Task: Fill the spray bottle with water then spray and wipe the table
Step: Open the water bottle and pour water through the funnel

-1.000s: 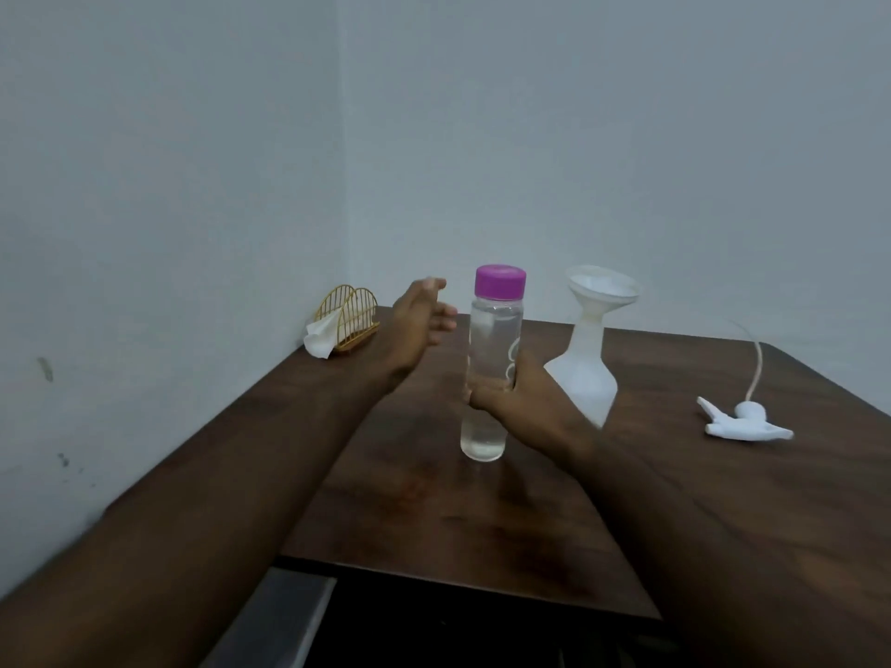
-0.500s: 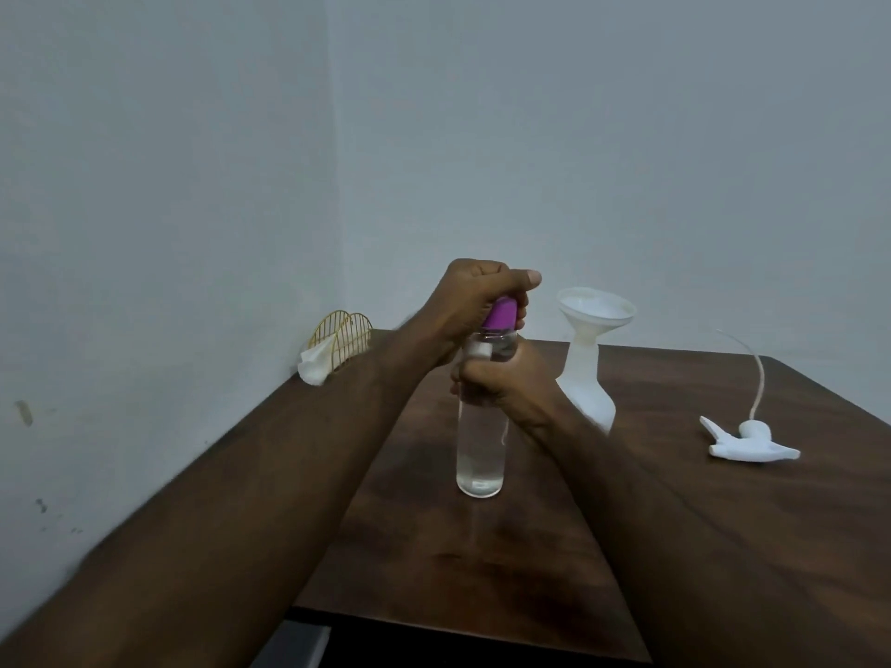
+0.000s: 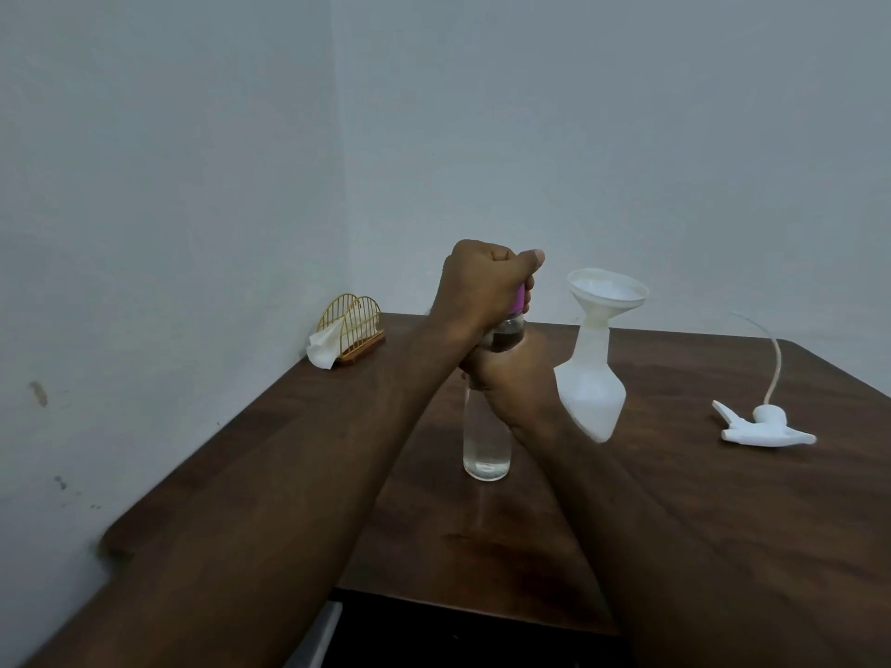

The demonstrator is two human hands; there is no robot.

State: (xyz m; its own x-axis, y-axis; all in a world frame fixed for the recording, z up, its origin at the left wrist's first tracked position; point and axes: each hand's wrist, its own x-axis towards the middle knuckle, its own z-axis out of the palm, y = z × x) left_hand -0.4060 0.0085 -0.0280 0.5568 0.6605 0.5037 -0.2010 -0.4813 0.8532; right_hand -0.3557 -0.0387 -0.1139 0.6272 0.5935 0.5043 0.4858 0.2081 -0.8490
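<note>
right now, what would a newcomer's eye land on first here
Mid-table stands an upright clear water bottle: the left hand has its grip round the purple cap, and the right hand holds the bottle's upper part. Just to the right stands the white spray bottle with a funnel in its mouth. Farther right, a detached spray head lies on the table, its tube curving up.

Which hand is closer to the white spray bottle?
Right. The right hand grips the water bottle just beside the spray bottle; the left hand grips the purple cap, higher and farther left.
</note>
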